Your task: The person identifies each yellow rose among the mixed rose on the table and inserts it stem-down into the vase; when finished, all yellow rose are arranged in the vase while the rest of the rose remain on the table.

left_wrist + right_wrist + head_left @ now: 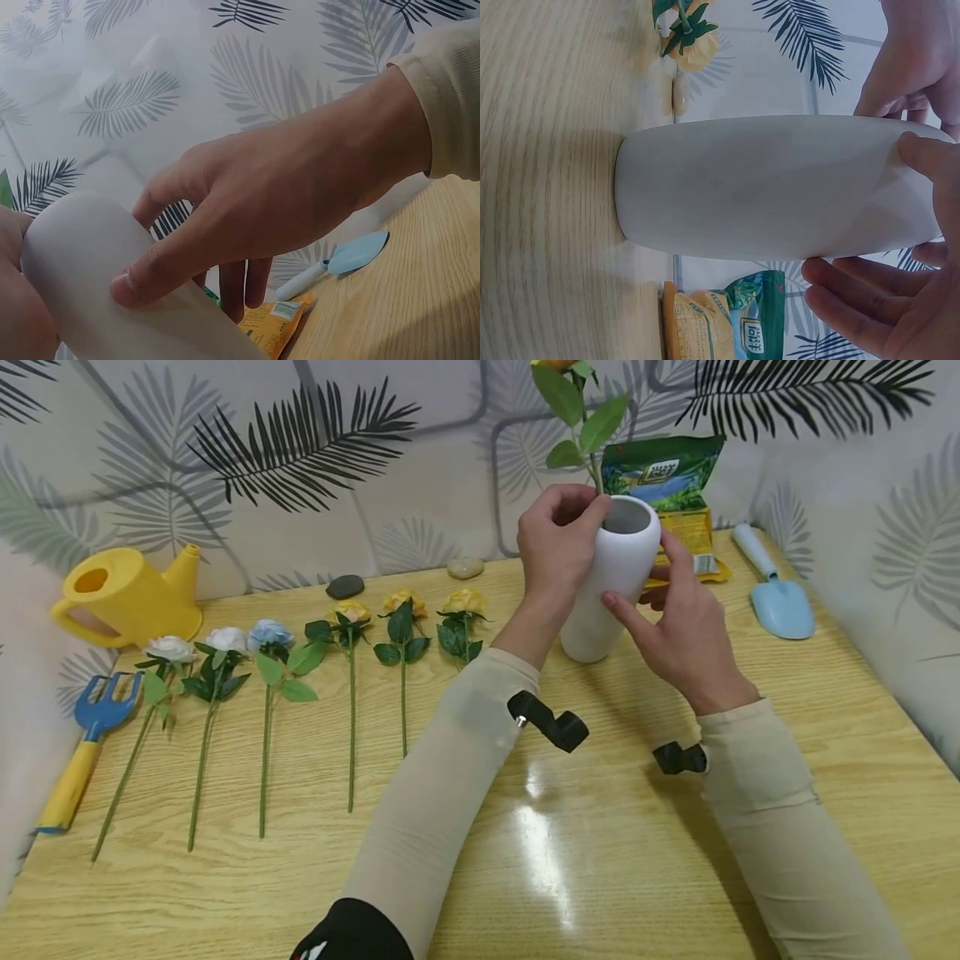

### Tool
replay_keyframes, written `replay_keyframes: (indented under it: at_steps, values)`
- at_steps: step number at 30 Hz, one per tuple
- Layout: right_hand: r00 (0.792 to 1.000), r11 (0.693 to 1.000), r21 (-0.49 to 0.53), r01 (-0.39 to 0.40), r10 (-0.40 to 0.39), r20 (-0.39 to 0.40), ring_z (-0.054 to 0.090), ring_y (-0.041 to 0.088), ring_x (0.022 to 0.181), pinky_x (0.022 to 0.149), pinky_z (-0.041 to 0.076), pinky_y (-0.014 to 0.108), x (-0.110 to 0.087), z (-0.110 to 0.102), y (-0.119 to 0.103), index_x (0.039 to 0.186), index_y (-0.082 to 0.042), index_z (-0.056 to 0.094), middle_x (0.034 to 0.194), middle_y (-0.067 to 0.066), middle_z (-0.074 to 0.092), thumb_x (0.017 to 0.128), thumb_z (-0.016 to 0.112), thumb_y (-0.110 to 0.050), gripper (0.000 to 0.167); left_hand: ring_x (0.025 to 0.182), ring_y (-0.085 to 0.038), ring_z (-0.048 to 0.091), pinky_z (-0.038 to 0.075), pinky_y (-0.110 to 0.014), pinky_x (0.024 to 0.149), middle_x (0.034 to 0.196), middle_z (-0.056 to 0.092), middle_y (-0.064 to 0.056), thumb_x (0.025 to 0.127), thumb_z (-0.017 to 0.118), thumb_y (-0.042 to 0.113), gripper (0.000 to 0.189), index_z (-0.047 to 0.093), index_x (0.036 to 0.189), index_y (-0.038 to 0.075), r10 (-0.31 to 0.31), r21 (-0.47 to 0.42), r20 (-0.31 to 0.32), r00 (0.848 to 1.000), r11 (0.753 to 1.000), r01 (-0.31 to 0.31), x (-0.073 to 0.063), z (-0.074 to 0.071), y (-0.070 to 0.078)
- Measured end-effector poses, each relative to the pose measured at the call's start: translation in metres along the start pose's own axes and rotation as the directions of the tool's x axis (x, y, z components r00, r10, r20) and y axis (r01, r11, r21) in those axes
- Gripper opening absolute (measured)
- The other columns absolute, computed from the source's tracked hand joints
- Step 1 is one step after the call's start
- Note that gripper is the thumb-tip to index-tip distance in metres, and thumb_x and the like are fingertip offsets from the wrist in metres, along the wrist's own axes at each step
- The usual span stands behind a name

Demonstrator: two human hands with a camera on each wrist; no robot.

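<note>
Vase (622, 564) upright on table (622, 852). Left hand (558, 543) pinching flower stem (595, 470) at vase top; right hand (682, 635) grasping vase side. Vase likely stiff, slippery, breakable — cup body; flower stem probably light — pinch low.

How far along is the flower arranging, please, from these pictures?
The white vase already stands on the table. In progress, the left hand pinches a leafy flower stem at its rim while the right hand holds the vase; the stem's lower end is hidden. Probably left are the two white roses, blue rose and three yellow roses lying loose.
</note>
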State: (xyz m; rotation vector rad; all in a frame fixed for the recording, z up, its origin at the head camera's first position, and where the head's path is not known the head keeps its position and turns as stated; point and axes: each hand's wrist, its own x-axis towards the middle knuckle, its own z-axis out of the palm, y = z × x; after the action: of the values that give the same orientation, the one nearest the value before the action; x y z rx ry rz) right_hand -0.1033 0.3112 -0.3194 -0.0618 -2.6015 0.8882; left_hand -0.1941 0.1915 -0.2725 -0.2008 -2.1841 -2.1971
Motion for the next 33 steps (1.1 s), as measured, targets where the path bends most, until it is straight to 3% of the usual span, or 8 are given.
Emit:
replay_keyframes:
  at_steps: [13,22,33]
  values:
    - [0.999,1.0,-0.006,-0.031,0.031,0.018,0.068,0.046,0.107,0.094,0.054,0.059,0.0,-0.002,-0.004,0.159,-0.014,0.017,0.133,0.028,0.06,0.096,0.067,-0.04,0.085,0.084,-0.003,0.062,0.053,-0.014,0.072,0.094,0.07,0.003,0.09,0.076,0.017,0.014,0.074,0.102,0.01,-0.066,-0.023,0.011,0.998,0.998,0.066,0.001,-0.003,0.005]
    - [0.999,0.999,-0.007,-0.038,0.038,0.019,0.068,0.046,0.105,0.092,0.054,0.059,-0.001,-0.002,-0.003,0.159,-0.015,0.016,0.133,0.028,0.06,0.096,0.067,-0.039,0.085,0.083,-0.003,0.064,0.055,-0.016,0.071,0.089,0.07,0.007,0.087,0.081,0.018,0.011,0.077,0.097,0.014,-0.147,-0.032,-0.027,0.989,0.989,0.146,0.0,0.0,0.01]
    - [0.999,0.999,-0.007,-0.035,0.035,0.019,0.068,0.046,0.107,0.094,0.054,0.059,0.0,-0.002,-0.004,0.159,-0.014,0.017,0.134,0.028,0.06,0.097,0.067,-0.041,0.084,0.083,0.001,0.066,0.054,-0.014,0.071,0.09,0.075,0.01,0.087,0.081,0.02,0.011,0.081,0.097,0.016,-0.126,-0.001,-0.062,0.99,0.992,0.126,0.0,0.001,0.01]
